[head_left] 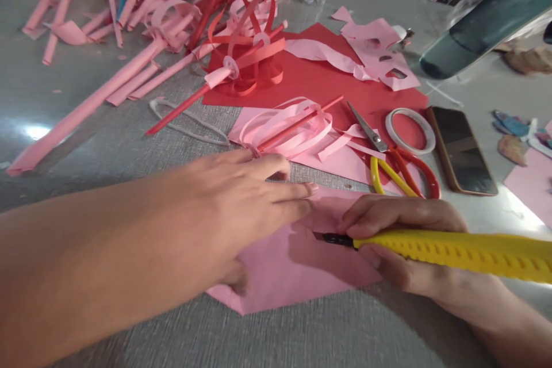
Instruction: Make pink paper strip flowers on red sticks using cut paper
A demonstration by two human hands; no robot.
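Observation:
A sheet of pink paper (276,276) lies on the grey table in front of me. My left hand (245,201) rests on its left part, fingers stretched out and pointing right. In my right hand (405,241) is a yellow utility knife (457,250), held between thumb and fingers. Its dark blade tip points left and meets the paper, or sits just above it; I cannot tell which. Just beyond my left fingers lies a loop of pink paper strips (288,123) with a thin red paper stick across it.
Scissors (379,144) with red and yellow handles, a tape roll (409,131) and a phone (463,149) lie beyond my right hand. Red paper (310,86) spreads behind them. Rolled pink paper sticks (95,103) pile up at the back left. A dark bottle (483,23) stands at right.

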